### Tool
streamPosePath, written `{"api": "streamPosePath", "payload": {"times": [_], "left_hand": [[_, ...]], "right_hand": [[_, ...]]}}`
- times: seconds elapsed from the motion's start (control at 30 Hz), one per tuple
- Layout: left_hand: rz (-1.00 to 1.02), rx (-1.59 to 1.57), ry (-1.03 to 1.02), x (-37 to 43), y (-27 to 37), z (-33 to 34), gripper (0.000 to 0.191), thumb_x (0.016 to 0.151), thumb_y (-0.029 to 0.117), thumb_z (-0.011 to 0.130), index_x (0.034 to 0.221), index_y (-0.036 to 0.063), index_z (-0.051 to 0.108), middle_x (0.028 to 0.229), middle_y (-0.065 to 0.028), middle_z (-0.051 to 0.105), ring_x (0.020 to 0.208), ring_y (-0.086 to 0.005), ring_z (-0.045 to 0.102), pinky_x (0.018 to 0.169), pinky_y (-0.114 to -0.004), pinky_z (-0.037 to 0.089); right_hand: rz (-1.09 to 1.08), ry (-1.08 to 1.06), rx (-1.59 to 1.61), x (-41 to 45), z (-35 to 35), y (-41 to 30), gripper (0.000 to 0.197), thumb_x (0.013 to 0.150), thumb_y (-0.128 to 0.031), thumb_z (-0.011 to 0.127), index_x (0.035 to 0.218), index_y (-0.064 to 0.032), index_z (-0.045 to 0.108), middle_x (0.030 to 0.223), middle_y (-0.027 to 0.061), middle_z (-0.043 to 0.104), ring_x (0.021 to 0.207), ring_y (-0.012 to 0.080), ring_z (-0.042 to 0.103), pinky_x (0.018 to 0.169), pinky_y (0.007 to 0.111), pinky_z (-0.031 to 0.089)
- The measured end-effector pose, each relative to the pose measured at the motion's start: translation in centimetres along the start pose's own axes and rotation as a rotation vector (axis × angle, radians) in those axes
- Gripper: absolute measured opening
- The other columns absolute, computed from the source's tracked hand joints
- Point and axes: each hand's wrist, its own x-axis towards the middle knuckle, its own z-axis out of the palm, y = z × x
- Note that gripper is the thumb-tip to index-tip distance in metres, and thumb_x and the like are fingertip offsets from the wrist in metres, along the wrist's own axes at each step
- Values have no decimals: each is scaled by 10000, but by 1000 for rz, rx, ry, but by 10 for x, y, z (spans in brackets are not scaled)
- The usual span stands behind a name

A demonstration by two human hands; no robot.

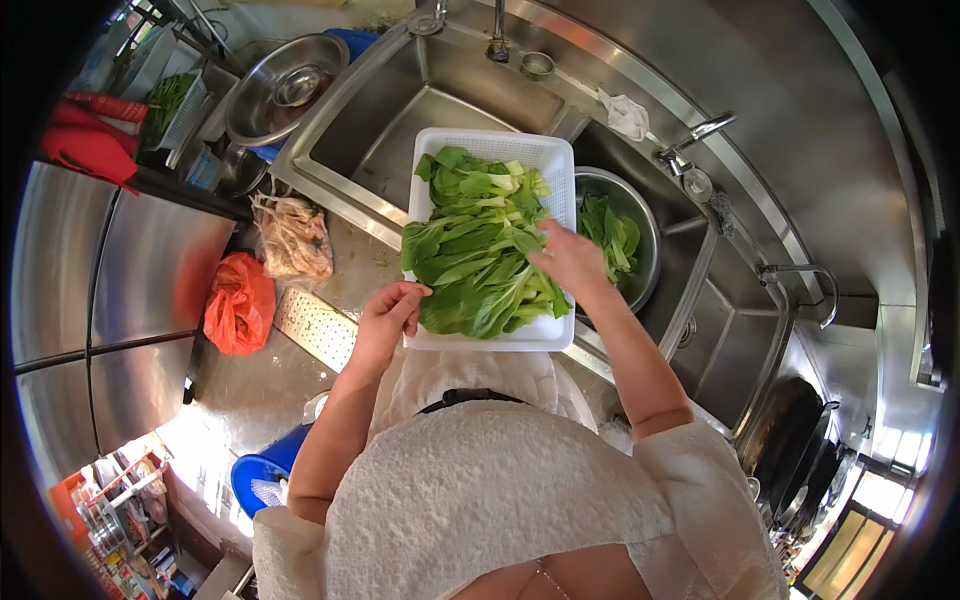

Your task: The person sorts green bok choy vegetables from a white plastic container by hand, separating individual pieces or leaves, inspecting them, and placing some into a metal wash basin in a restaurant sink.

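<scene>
A white plastic basket (557, 154) full of leafy greens, bok choy by the look of them (480, 255), stands at the front edge of the sink before me. At its left wall is my left hand (390, 319), thumb and forefinger pinched together on the edge of a leaf. My right hand (576, 262) reaches over the right wall, its slightly blurred fingertips touching the stems and leaves; whether they grip any is unclear. Behind that forearm, a steel bowl (651, 225) with more greens (606, 232) sits in the middle basin, partly hidden by the basket.
Basins (450, 112) of the steel sink lie ahead and right, with faucets (705, 131) along the back. A red plastic bag (241, 304) and a clear bag of pale food (294, 236) lie to the left. A blue bucket (251, 484) stands by my left elbow.
</scene>
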Motion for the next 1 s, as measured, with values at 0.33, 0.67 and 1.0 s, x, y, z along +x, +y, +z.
{"api": "streamPosePath", "payload": {"times": [0.33, 0.67, 1.0], "left_hand": [[-4, -50, 58, 0, -1, -15, 167, 880, 134, 475, 914, 8, 578, 545, 24, 420, 474, -68, 382, 463, -194, 308], [-15, -64, 72, -3, 2, -19, 165, 876, 132, 478, 911, 5, 577, 551, 25, 420, 480, -65, 377, 466, -190, 311], [-17, -66, -31, 3, 14, -2, 179, 879, 140, 466, 923, 4, 575, 555, 23, 427, 479, -66, 384, 459, -190, 304]], "right_hand": [[69, 366, -45, 17, -61, 45, 248, 719, -96, 600, 965, -128, 588, 857, 51, 590, 757, 223, 581, 656, 327, 473], [-89, 27, -11, 63, 3, 19, 252, 748, -107, 580, 1000, -94, 581, 868, 45, 610, 743, 224, 599, 639, 341, 475], [202, -203, 1476, 39, -69, -11, 236, 855, -153, 525, 1023, 14, 532, 878, 81, 613, 737, 164, 618, 633, 243, 485]]}}
